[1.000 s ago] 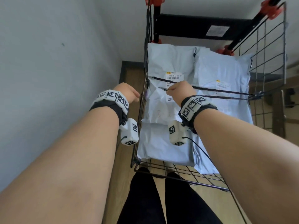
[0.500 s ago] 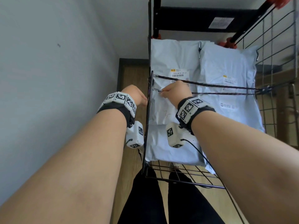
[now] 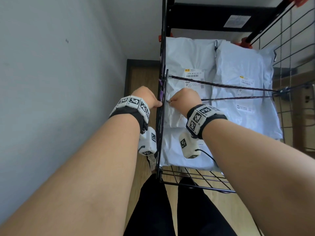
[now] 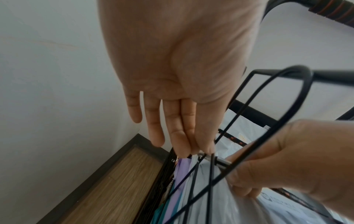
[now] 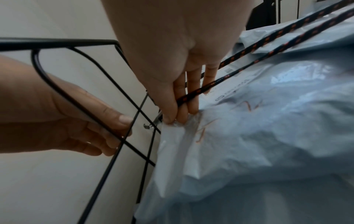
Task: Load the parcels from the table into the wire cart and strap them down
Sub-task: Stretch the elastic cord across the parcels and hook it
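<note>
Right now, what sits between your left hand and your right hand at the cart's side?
The cart's wire side panel stands between them: left hand outside, right hand inside pinching the strap's metal hook, which pokes through the wires. The head and right wrist views show it.

The parcels (image 3: pixel 201 92) lie stacked in the wire cart (image 3: pixel 197 178), two side by side at the far end and another nearer, below them. Two runs of the cord (image 3: pixel 226 86) cross over the parcels from the cart's right wall to its left wall (image 3: pixel 162 106). The left hand (image 3: pixel 146 97) is outside that left wall, the right hand (image 3: pixel 184 99) inside it, above the parcels, at the cord's hook (image 5: pixel 148 125). A wall (image 3: pixel 59 82) stands left of the cart.
</note>
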A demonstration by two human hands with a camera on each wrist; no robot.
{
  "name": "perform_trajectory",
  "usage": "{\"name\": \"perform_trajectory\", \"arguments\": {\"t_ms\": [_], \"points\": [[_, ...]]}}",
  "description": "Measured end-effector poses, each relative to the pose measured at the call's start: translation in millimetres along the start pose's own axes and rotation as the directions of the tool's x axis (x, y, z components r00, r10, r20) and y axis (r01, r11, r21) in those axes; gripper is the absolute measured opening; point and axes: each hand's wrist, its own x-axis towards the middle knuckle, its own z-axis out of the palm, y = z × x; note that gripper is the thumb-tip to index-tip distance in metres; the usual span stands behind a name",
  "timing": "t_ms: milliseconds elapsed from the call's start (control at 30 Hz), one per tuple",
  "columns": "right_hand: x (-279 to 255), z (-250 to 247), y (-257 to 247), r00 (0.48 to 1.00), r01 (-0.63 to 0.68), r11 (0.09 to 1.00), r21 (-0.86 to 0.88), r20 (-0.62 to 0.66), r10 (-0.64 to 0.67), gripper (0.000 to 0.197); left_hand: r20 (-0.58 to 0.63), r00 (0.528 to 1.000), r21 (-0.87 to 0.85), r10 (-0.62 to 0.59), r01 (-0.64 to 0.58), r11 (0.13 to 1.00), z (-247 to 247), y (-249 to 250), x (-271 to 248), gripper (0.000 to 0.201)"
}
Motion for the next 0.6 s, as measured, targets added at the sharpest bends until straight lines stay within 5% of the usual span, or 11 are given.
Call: {"name": "perform_trajectory", "arguments": {"t_ms": [400,600], "points": [[-6,-2,5,0.999,0.009,0.999,0.041,0.05,-0.011,0.021,-0.031,0.999,0.094,-0.044,0.046,0.995,3,0,-8,0.026],[-13,-7,-3,0.994,0.082,0.994,-0.079,0.084,-0.075,0.044,-0.03,0.995,0.159,-0.098,0.102,0.982,-3,-8,-12,0.023]]}}
